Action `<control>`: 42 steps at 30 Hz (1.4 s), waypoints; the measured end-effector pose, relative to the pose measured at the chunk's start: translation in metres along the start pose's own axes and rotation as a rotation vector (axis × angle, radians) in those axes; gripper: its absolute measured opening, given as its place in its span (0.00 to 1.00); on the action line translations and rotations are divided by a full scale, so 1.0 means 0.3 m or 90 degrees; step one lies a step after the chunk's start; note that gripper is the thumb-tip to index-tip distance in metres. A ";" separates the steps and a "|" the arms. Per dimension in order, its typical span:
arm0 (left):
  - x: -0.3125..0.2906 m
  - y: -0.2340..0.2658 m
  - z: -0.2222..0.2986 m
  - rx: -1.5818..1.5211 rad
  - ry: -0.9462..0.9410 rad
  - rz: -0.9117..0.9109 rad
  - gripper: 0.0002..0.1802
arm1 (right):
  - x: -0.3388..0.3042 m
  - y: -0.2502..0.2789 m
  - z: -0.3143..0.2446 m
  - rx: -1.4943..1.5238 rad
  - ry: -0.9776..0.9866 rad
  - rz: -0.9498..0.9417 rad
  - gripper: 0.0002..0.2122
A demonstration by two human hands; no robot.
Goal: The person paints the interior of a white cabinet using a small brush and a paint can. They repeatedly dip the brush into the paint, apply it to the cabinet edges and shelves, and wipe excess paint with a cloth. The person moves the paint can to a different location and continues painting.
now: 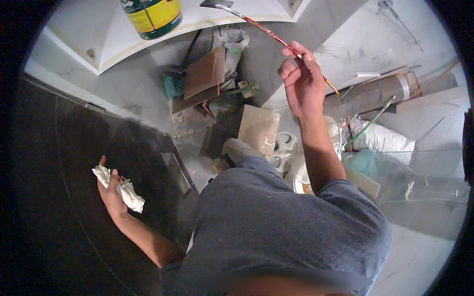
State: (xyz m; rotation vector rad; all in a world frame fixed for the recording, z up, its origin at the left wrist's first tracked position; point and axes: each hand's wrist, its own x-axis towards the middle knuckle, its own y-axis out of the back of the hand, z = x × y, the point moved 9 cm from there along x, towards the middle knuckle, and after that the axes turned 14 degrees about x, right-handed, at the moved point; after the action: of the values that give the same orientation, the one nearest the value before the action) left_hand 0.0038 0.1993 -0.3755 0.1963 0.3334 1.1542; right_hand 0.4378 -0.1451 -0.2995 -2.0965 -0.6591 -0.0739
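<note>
In my right hand (307, 91), raised at the upper right, a thin paintbrush (266, 31) with a red handle is pinched between the fingers. Its far end slants up to the left, over the white curved ledge (197, 25), where it meets a small dark patch. On that ledge stands a green and yellow paint can (154, 18), cut off by the top edge. My left hand (112, 196) is closed around a crumpled white cloth or paper wad (131, 198). That hand is over a dark, flat panel (108, 135) at the left.
Beyond my knees lie a brown board (203, 76), a cardboard box (258, 129) and a whitish plastic bag (231, 38). To the right are a wide grey-brown tube (373, 93), a green stick (370, 123) and a silvery wrapped sheet (382, 138).
</note>
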 end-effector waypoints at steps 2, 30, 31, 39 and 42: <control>-0.010 0.000 0.011 0.023 0.004 -0.006 0.31 | -0.037 0.063 -0.036 -0.002 0.019 0.034 0.19; 0.753 -0.919 0.748 -0.453 -0.018 -0.011 0.37 | -0.300 0.392 -0.224 -0.121 0.067 0.174 0.16; 0.750 -0.921 0.744 -0.438 -0.009 -0.019 0.35 | -0.304 0.398 -0.222 -0.129 0.083 0.185 0.16; 0.771 -0.867 0.776 -0.310 -0.043 -0.225 0.18 | -0.286 0.356 -0.099 -0.107 0.134 0.250 0.16; 0.654 -0.808 0.709 -0.261 -0.055 -0.226 0.16 | -0.306 0.312 -0.057 -0.088 0.155 0.256 0.15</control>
State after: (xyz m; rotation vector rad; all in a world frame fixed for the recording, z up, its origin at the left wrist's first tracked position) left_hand 0.3595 0.2877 -0.2854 -0.1677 0.0456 0.8375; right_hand 0.4075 -0.2393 -0.3872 -2.2676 -0.0840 -0.1485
